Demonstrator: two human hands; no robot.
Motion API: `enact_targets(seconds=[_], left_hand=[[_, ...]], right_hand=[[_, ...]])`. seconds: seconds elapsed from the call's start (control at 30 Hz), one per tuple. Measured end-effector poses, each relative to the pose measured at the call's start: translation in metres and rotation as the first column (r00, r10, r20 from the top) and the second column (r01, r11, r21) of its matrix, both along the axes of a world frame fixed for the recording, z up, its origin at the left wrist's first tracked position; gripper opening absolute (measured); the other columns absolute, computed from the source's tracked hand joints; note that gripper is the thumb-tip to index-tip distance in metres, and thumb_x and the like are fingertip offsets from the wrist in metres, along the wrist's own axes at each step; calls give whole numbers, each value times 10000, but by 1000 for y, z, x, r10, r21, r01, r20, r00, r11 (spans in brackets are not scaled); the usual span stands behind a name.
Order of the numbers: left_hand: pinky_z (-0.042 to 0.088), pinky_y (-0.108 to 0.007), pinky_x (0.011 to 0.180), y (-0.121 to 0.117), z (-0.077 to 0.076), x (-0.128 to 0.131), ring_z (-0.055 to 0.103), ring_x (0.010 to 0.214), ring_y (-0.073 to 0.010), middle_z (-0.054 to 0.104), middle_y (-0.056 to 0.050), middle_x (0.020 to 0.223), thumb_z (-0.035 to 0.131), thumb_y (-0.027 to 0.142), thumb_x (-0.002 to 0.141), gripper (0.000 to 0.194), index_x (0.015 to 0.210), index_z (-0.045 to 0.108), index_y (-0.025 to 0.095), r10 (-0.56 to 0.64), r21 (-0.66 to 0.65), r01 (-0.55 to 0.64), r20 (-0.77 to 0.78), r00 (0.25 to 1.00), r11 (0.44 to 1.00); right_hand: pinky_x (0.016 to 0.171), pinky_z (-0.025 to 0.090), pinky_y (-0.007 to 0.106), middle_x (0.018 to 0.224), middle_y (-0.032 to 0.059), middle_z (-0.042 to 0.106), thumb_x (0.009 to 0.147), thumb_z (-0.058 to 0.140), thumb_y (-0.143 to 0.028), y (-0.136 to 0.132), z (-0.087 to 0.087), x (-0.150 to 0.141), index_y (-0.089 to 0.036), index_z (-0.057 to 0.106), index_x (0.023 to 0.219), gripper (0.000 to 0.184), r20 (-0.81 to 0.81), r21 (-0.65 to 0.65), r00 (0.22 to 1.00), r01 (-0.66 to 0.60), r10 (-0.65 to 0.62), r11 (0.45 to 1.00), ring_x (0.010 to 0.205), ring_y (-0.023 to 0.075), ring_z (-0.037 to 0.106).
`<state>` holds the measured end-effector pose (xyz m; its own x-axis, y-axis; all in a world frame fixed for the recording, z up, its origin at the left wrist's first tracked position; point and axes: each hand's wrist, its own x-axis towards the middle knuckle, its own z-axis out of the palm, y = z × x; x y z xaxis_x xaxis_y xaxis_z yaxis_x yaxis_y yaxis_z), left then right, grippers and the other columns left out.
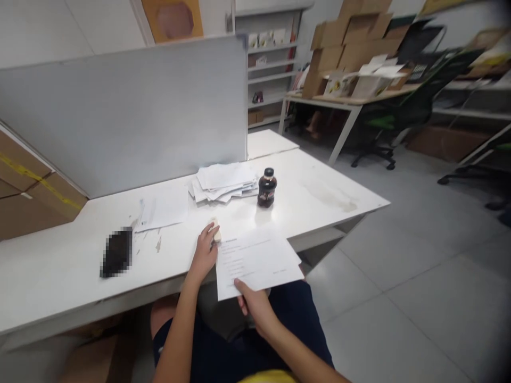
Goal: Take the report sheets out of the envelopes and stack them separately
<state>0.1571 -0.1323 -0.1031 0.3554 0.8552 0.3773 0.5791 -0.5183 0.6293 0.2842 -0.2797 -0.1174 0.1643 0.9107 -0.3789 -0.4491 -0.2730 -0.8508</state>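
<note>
My right hand [255, 308] pinches the near edge of some printed paper sheets [259, 260], thumb on top. The sheets are held tilted over the table's front edge, with a second corner showing at the right. My left hand [205, 250] is closed around a small cream object [215, 230] that looks like a stapler, beside the sheets' far left corner. Fingers hide part of it. Behind the sheets stands a capped bottle of dark drink [267, 189]. An untidy stack of papers [225, 181] lies to the bottle's left.
Another paper pile [163, 210] and a blurred-out black object [116, 252] lie on the white table [51, 276]. A grey divider panel [131, 117] rises at the back. Cardboard boxes [35, 186] stand at the left. Beyond are a second desk with boxes and an office chair [415, 106].
</note>
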Motion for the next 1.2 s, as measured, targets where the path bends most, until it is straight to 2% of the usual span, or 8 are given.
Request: enact_targets(seconds=[0.23, 0.37, 0.53, 0.8, 0.9, 1.03, 1.1, 1.2], left_hand=[[430, -512, 1116, 1, -10, 1, 508, 1320, -244, 566, -72, 1401, 423, 57, 831, 535, 1287, 610, 266, 95, 150, -95, 4, 995, 984], [409, -515, 1137, -7, -10, 1, 448, 1388, -249, 520, -65, 1466, 430, 139, 900, 513, 1392, 532, 245, 59, 199, -40, -91, 994, 979], [459, -462, 1101, -7, -10, 0, 472, 1372, -246, 532, -83, 1452, 439, 283, 975, 449, 1413, 509, 216, 62, 267, -6, -199, 978, 964], [508, -446, 1003, -11, -17, 4, 497, 1350, -266, 567, -110, 1408, 395, 268, 1002, 414, 1374, 541, 159, 134, 391, 14, -350, 927, 920], [488, -444, 1013, -16, -14, 9, 491, 1354, -274, 561, -105, 1414, 383, 251, 1005, 411, 1373, 540, 156, 171, 391, -4, -393, 904, 920], [466, -445, 1039, -20, -10, 12, 467, 1372, -280, 542, -94, 1434, 394, 246, 999, 415, 1385, 529, 179, 179, 359, -24, -403, 897, 933], [466, -450, 1043, -20, -10, 12, 455, 1381, -282, 542, -95, 1435, 401, 253, 997, 416, 1385, 528, 176, 161, 343, -22, -382, 910, 939], [466, -463, 1055, -19, -13, 11, 449, 1386, -279, 542, -96, 1438, 414, 269, 994, 418, 1388, 524, 183, 131, 318, -24, -320, 938, 948]], right_hand=[[375, 175, 235, 374, -61, 398, 600, 696, -639, 23, -8, 3, -224, 537, 574, 445, 12, 51, 998, -55, 55, 997, 318, 73, 289], [378, 159, 233, 372, -66, 386, 586, 696, -651, 28, -5, 3, -212, 512, 545, 478, 11, 54, 999, -43, 42, 998, 319, 60, 278], [384, 175, 223, 377, -70, 396, 588, 704, -665, 31, -5, 3, -186, 537, 580, 508, 15, 44, 999, -48, 47, 998, 330, 53, 295], [394, 233, 223, 389, -50, 421, 634, 689, -690, 32, -9, 10, -184, 513, 550, 542, 15, 55, 999, -50, 50, 997, 351, 62, 341], [388, 256, 226, 413, -44, 464, 630, 716, -654, 32, -10, 11, -174, 567, 640, 503, -29, 41, 1000, -8, 9, 999, 364, 76, 361], [409, 371, 258, 597, 0, 622, 605, 767, -542, 35, -11, 11, -171, 635, 835, 456, -64, 61, 993, 98, -94, 993, 422, 107, 453], [426, 435, 293, 780, 53, 703, 589, 777, -496, 37, -15, 12, -176, 658, 908, 468, -10, 65, 990, 142, -142, 988, 472, 134, 513], [460, 508, 355, 966, 121, 733, 613, 749, -501, 37, -21, 18, -175, 687, 967, 485, 146, 92, 976, 149, -162, 984, 594, 216, 616]])
